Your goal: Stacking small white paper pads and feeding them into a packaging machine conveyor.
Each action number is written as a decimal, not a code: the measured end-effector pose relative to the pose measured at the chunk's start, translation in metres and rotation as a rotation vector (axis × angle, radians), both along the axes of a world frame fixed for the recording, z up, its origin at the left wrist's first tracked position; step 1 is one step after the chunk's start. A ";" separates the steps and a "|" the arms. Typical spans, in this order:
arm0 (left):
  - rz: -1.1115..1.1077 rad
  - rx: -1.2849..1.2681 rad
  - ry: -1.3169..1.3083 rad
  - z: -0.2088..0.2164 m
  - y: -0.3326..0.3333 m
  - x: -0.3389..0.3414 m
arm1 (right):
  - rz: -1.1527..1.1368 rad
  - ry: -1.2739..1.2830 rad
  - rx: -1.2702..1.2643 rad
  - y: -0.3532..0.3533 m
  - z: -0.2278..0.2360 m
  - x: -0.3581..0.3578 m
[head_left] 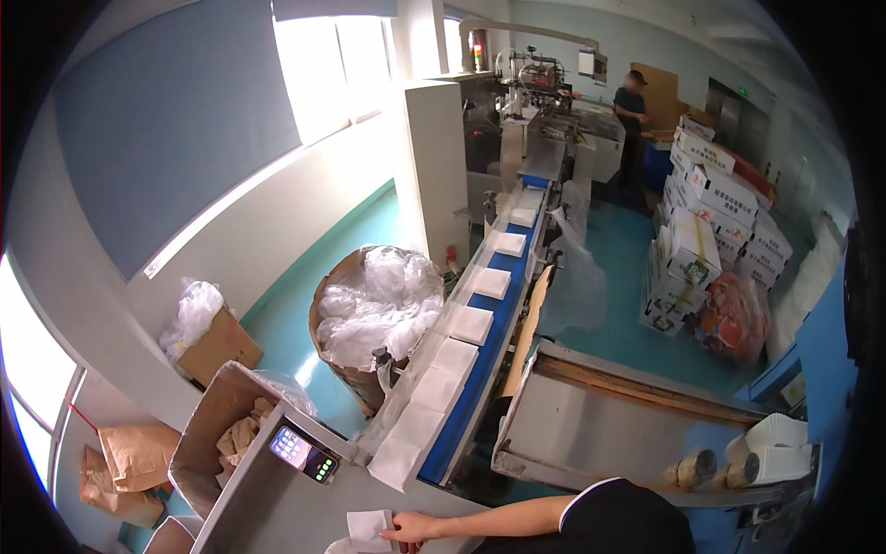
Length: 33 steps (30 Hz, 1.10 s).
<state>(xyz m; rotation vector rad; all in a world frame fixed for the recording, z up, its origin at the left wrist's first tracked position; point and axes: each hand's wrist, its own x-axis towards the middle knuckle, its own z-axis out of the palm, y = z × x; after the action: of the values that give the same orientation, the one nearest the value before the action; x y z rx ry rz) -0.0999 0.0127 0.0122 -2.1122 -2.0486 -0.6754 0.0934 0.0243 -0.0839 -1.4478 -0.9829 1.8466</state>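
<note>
My right hand reaches in from the lower right, its bare forearm coming out of a short black sleeve. Its fingers close on the right edge of a white napkin stack, square and flat, over the grey table. My left hand is out of view. Beyond the table, a blue conveyor belt runs away toward a machine. More white napkin stacks lie along it, spaced apart at the far part and pressed into a slanting row at the near end.
A phone lies at the table's far edge. Left of the belt stand a round bin of clear plastic film and an open carton. On the right are a metal-topped bench and stacked white boxes. A person stands by the far machine.
</note>
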 end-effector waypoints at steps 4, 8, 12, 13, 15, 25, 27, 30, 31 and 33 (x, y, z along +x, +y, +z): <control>0.001 -0.008 -0.042 0.001 0.001 0.002 | 0.000 0.027 -0.072 0.006 -0.001 0.000; 0.018 -0.070 -0.062 0.002 0.001 -0.002 | 0.009 0.045 -0.056 0.005 -0.005 0.000; -0.045 -0.106 -0.158 -0.011 0.013 -0.037 | 0.018 0.032 -0.064 0.006 -0.006 0.002; 0.018 -0.152 -0.332 -0.002 0.013 -0.044 | 0.027 0.024 -0.064 0.007 -0.010 0.002; 0.084 -0.197 -0.504 0.020 0.007 -0.053 | 0.038 0.018 -0.062 0.008 -0.015 0.001; -0.047 0.152 -0.106 -0.117 -0.002 -0.160 | 0.062 0.029 -0.079 0.007 -0.010 0.005; -0.158 0.447 -0.324 -0.163 0.000 -0.176 | 0.084 0.028 -0.077 0.008 -0.006 0.000; -0.176 0.083 -1.202 -0.158 0.004 -0.159 | 0.043 0.025 -0.057 0.003 -0.012 0.005; -0.215 -0.004 -1.128 -0.142 0.006 -0.152 | 0.039 0.031 -0.066 0.003 -0.007 0.008; -0.134 -0.028 -1.152 -0.112 0.006 -0.137 | 0.043 0.039 -0.077 0.004 -0.007 0.007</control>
<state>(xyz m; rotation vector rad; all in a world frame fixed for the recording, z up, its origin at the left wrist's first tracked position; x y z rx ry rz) -0.2367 0.0186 -0.0993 -2.0657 -2.2800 -2.2920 0.1003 0.0284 -0.0904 -1.4405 -0.9406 1.9560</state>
